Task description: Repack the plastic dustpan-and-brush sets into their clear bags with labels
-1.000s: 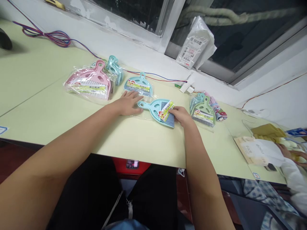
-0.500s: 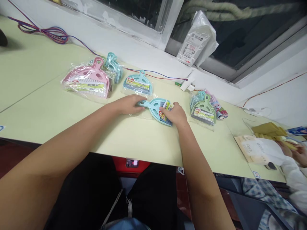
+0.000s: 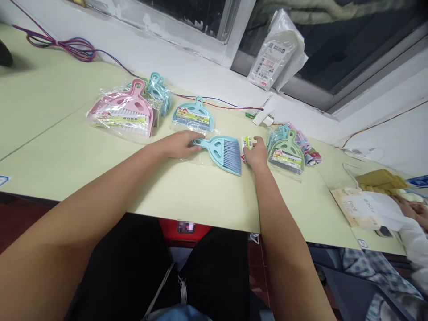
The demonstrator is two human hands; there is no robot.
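Observation:
A light blue mini dustpan with a grey brush (image 3: 223, 153) lies on the pale green table (image 3: 67, 147), on a clear plastic bag. My left hand (image 3: 180, 143) rests on its handle end, fingers curled over it. My right hand (image 3: 257, 154) is just right of the dustpan and pinches a small yellow-green paper label (image 3: 246, 143), which is off the dustpan.
Bagged dustpan sets lie around: a pink pile (image 3: 122, 112), a blue one (image 3: 194, 116), a green pile (image 3: 286, 154). Cables (image 3: 60, 44) run along the wall. A white parcel (image 3: 274, 53) leans on the window. Another person's hands (image 3: 411, 209) work over paper bags at far right.
My right hand has pulled the yellow-green label off the blue dustpan and moved right with it. My left hand stayed on the handle.

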